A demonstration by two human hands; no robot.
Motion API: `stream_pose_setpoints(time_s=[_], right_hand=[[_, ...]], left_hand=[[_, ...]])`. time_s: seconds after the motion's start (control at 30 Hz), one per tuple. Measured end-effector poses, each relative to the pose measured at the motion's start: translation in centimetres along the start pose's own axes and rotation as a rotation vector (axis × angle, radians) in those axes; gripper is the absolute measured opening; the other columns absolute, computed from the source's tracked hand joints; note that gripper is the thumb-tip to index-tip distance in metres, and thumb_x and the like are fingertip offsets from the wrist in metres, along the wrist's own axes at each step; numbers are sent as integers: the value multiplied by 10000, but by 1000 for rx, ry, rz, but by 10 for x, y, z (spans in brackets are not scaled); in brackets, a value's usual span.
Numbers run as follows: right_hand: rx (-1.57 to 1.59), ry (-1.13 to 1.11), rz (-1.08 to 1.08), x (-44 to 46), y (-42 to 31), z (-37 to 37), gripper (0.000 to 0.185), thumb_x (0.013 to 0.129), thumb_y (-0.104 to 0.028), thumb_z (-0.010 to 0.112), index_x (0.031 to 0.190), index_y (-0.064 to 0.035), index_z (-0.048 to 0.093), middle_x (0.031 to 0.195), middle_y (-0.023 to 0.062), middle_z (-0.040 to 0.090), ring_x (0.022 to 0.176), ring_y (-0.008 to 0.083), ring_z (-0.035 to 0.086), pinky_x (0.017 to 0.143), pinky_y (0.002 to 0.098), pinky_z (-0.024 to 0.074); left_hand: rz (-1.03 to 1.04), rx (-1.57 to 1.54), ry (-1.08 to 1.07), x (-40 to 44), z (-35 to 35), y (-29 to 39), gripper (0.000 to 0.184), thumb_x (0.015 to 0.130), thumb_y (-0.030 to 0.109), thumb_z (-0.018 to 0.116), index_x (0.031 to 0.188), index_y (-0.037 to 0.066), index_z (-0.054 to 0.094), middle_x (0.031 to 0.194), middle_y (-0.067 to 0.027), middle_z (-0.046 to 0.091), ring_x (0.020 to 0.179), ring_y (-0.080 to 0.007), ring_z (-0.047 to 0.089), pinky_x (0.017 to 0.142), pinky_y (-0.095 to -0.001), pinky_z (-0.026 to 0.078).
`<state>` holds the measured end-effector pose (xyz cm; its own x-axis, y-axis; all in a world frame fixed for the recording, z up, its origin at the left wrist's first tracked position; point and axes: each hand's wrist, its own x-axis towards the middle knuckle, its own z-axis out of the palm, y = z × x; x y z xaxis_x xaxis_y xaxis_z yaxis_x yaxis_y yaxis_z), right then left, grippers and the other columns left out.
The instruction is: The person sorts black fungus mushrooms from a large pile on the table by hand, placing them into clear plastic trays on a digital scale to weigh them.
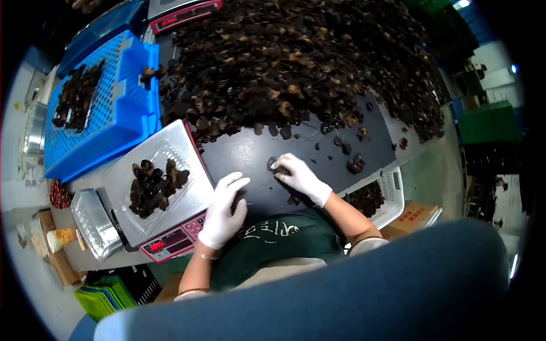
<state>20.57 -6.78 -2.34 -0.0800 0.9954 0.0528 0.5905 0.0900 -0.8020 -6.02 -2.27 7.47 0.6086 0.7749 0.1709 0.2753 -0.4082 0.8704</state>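
My right hand (300, 177), in a white glove, is over the dark tabletop (250, 156). Its thumb and fingers pinch together at a small dark piece of wood ear mushroom (271, 163). My left hand (223, 215), also gloved, holds nothing and has its fingers apart, close to the right edge of a digital scale (122, 196). On the scale's metal plate lies a clear plastic tray (179, 153) with a clump of wood ear mushrooms (152, 187) in it. A large heap of wood ear mushrooms (273, 68) covers the far part of the table.
A blue basket (133, 94) with more mushrooms stands left, beyond the scale. Clear plastic trays (94, 221) are stacked at the left edge. Right of me, a white basket (392, 196) sits below the table edge. A second scale (185, 17) is at the far left.
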Motion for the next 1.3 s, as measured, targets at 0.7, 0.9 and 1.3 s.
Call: stream_pose_setpoints(time_s=[0.7,0.9,1.3], right_hand=[[-788,815,379,-114,111,-88,332,766,-203,773,1039,-90,622,1154,133,572,1084,346,522,927,462,414],[-438,940,397,-94,135,-95,228,779,-100,750,953,-64,607,1020,84,604,956,297,589,843,401,485],[-714,741,241,-31,128,-97,223,789,-197,740,987,-135,661,1069,98,626,902,302,625,779,400,515]], left_hand=[[597,447,-294,29,196,-83,88,842,213,630,858,151,570,855,-29,511,827,-220,561,608,-322,513],[250,342,-125,90,179,-80,154,833,116,630,969,102,561,976,-115,519,865,-304,591,693,-406,535],[154,648,-98,137,183,-121,210,842,157,643,1026,93,566,1095,-113,559,881,-310,612,671,-430,551]])
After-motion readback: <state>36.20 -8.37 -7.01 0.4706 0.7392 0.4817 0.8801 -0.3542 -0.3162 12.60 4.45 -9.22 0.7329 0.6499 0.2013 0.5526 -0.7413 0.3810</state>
